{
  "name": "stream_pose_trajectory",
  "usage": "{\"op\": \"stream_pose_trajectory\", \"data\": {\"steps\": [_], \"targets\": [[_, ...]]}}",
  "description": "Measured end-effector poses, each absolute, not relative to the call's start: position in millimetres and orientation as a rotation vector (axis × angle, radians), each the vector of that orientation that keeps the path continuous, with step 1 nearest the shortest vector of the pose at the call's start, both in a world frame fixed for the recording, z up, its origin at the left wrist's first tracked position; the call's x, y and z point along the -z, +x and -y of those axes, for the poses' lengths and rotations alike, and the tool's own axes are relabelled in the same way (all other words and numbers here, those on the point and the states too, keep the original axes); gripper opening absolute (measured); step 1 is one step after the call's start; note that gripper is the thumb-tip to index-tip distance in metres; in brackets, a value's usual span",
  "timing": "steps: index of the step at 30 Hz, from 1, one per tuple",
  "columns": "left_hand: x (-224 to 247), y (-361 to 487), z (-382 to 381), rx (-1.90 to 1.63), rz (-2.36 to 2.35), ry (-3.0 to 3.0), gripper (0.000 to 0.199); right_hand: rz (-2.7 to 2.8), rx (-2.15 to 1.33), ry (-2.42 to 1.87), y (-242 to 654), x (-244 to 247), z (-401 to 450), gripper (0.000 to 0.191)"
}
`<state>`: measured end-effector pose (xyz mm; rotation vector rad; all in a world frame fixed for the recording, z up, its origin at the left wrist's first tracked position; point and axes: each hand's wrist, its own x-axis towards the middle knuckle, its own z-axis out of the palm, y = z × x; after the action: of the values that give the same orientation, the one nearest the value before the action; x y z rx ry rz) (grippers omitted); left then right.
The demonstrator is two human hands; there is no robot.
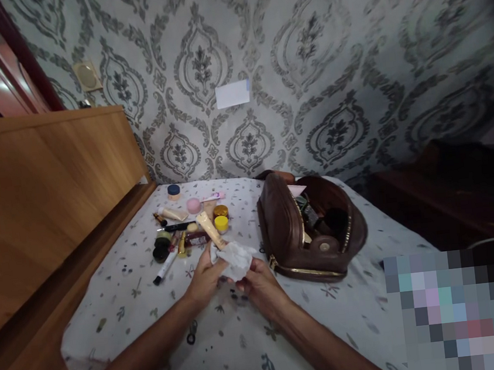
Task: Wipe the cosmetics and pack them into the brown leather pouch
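Close together over the table, both hands are closed around a crumpled white wipe (237, 258). A beige cosmetic tube (209, 227) sticks up and to the left out of the wipe, its lower end covered. My left hand (206, 276) grips the tube's covered end, thumb lying over the wipe. Pinched in my right hand (261, 283) is the near right edge of the wipe. Just beyond the hands lie a yellow-lidded jar (221, 223), an amber-lidded jar (220, 212) and a dark red bottle (196, 238).
An unzipped brown leather bag (283, 228) with items inside stands right of the hands. To the left are a white tube (166, 268), a cream tube (173, 214), a pink jar (193, 205) and a blue-lidded jar (173, 192). A wooden panel (52, 182) borders the table's left side.
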<state>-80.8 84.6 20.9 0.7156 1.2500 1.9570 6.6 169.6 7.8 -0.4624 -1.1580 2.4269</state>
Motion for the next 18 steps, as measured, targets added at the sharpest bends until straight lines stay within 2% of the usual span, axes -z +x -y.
{"op": "stream_pose_trajectory", "data": {"steps": [5,12,15,18], "targets": [[-32,-85,-88,-2.166,-1.276,0.509,0.045,1.267,-2.361,-0.495,8,-3,-172,0.041],[-63,-104,-96,-2.455,-1.088,0.369,0.034,1.593,-1.961,-0.456,10,1,-169,0.043],[-56,-94,-94,-2.43,-1.101,0.374,0.041,1.572,-2.105,-0.39,12,-4,-162,0.04],[-42,-77,-89,-2.219,-1.161,0.409,0.047,1.407,-2.388,-0.335,15,-9,-157,0.043]]}}
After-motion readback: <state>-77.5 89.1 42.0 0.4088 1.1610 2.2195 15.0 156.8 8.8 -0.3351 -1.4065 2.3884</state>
